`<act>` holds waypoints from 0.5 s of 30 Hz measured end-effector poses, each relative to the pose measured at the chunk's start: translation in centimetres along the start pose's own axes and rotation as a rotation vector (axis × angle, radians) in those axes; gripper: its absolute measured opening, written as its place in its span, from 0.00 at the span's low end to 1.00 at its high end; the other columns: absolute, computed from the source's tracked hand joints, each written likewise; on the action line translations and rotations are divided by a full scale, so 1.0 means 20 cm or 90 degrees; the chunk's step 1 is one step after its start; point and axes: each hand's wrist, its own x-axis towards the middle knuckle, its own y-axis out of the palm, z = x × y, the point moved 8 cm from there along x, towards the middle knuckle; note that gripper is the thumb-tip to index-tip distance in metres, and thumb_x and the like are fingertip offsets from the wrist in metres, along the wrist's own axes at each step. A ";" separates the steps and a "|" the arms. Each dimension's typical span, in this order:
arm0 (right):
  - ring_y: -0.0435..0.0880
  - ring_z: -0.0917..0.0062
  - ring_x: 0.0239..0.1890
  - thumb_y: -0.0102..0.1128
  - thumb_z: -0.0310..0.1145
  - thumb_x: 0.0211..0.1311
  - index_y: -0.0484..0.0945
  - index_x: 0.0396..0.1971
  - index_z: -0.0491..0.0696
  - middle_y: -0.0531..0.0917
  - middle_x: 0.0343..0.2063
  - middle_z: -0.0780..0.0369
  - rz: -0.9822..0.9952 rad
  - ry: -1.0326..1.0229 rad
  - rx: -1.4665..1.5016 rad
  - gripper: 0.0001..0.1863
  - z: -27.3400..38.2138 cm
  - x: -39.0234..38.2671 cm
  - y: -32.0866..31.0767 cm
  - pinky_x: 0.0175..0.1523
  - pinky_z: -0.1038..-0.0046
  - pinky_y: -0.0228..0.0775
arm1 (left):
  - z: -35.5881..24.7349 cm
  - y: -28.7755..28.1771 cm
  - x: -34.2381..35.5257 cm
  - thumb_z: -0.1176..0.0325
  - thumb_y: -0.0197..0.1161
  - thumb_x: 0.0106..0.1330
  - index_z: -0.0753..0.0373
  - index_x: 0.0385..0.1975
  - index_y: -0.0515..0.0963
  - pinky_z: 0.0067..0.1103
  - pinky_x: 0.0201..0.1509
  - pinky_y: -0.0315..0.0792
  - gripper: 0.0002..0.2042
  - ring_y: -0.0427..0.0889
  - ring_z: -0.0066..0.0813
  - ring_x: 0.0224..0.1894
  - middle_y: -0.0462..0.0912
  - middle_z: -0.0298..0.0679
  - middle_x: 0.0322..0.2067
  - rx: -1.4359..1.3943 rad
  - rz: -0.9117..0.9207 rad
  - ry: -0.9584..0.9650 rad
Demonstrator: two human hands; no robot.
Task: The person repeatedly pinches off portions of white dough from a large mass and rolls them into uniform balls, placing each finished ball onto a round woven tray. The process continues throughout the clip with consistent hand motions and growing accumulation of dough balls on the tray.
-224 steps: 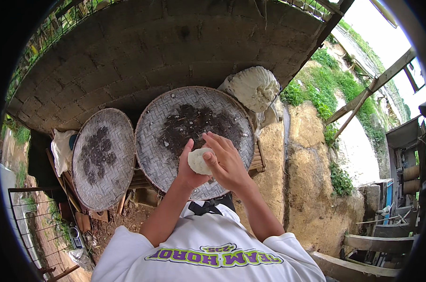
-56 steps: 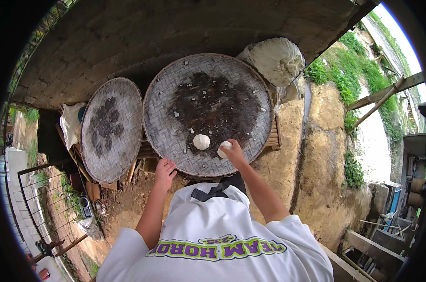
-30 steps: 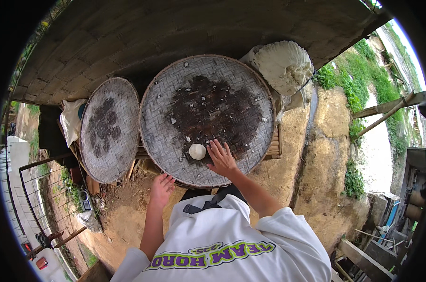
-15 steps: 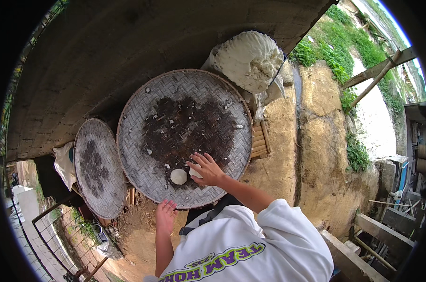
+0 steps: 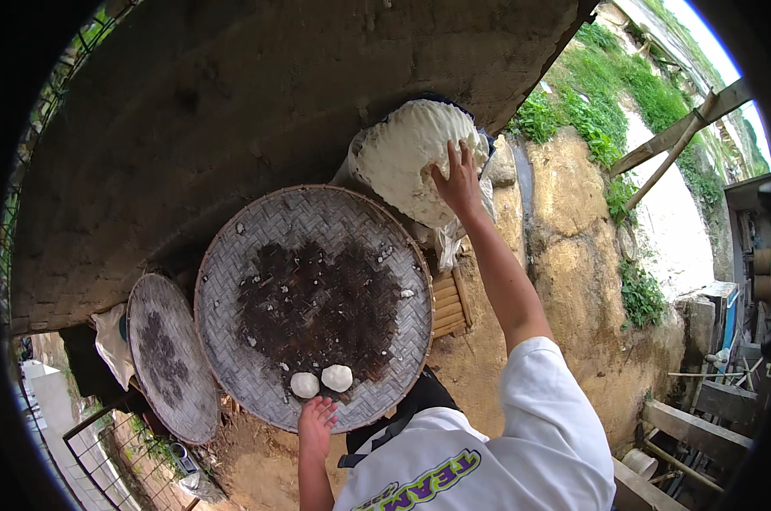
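Note:
A large round woven bamboo tray (image 5: 219, 281) lies before me, its middle stained dark and dotted with white crumbs. Near its front edge sit two pale, dough-like lumps side by side, a left lump (image 5: 304, 385) and a right lump (image 5: 337, 378). My left hand (image 5: 317, 417) is at the tray's near rim, just below the left lump, fingers stretched out and holding nothing. Beyond the tray, a big white doughy mass (image 5: 406, 157) fills a sack. My right hand (image 5: 459, 180) reaches over that mass, fingers spread against its right side.
A smaller woven tray (image 5: 168, 341) leans at the left, with a pale sack (image 5: 113, 349) behind it. A dark wall (image 5: 189, 111) rises at the back. Bamboo slats (image 5: 449, 302) show beneath the big tray's right side. Wooden beams (image 5: 692, 426) stand at the far right.
My right hand has left the right lump on the tray and moved up and right to the white mass. My left hand has moved slightly to the right, near the left lump. The view has shifted.

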 end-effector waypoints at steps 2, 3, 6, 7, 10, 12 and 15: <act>0.60 0.41 0.73 0.70 0.50 0.61 0.64 0.72 0.44 0.60 0.72 0.41 -0.009 -0.024 -0.026 0.44 0.02 0.12 0.05 0.76 0.51 0.57 | 0.03 0.02 -0.01 0.52 0.56 0.73 0.58 0.55 0.72 0.36 0.58 0.69 0.19 0.78 0.39 0.58 0.79 0.40 0.55 -0.010 -0.004 -0.005; 0.58 0.37 0.73 0.72 0.54 0.57 0.65 0.72 0.49 0.59 0.73 0.40 -0.003 -0.026 -0.047 0.46 0.03 0.16 0.10 0.76 0.47 0.53 | 0.04 0.02 -0.02 0.52 0.56 0.73 0.58 0.55 0.72 0.36 0.59 0.69 0.20 0.78 0.39 0.58 0.79 0.40 0.56 -0.013 -0.008 -0.007; 0.59 0.36 0.72 0.74 0.54 0.54 0.68 0.71 0.51 0.60 0.72 0.40 0.040 -0.023 -0.101 0.47 0.03 0.22 0.22 0.77 0.45 0.51 | 0.06 0.03 -0.03 0.51 0.57 0.72 0.58 0.55 0.71 0.36 0.60 0.68 0.20 0.78 0.38 0.58 0.78 0.40 0.55 -0.033 -0.016 -0.004; 0.64 0.41 0.69 0.76 0.53 0.50 0.70 0.68 0.51 0.66 0.68 0.44 0.014 -0.043 -0.118 0.45 0.03 0.23 0.22 0.76 0.46 0.52 | 0.06 0.02 -0.04 0.51 0.57 0.72 0.58 0.55 0.71 0.36 0.60 0.68 0.20 0.78 0.38 0.58 0.78 0.40 0.55 -0.042 -0.025 -0.005; 0.69 0.46 0.66 0.76 0.50 0.49 0.72 0.66 0.53 0.71 0.64 0.50 0.105 -0.072 -0.135 0.43 -0.01 0.22 0.28 0.74 0.48 0.58 | 0.06 0.03 -0.04 0.51 0.57 0.72 0.57 0.54 0.72 0.37 0.60 0.68 0.20 0.78 0.39 0.58 0.78 0.39 0.55 -0.068 -0.029 -0.006; 0.70 0.49 0.64 0.76 0.49 0.49 0.74 0.65 0.54 0.73 0.61 0.52 0.128 -0.084 -0.067 0.41 -0.03 0.21 0.27 0.73 0.48 0.61 | 0.06 0.04 -0.04 0.51 0.58 0.71 0.57 0.54 0.72 0.37 0.59 0.69 0.20 0.78 0.39 0.57 0.79 0.39 0.54 -0.078 -0.022 0.002; 0.72 0.50 0.62 0.76 0.47 0.49 0.75 0.64 0.55 0.75 0.58 0.55 0.109 -0.102 -0.063 0.39 -0.04 0.21 0.21 0.71 0.51 0.65 | 0.04 0.05 -0.05 0.51 0.58 0.71 0.57 0.53 0.73 0.37 0.58 0.70 0.19 0.78 0.39 0.57 0.79 0.39 0.54 -0.093 -0.017 0.021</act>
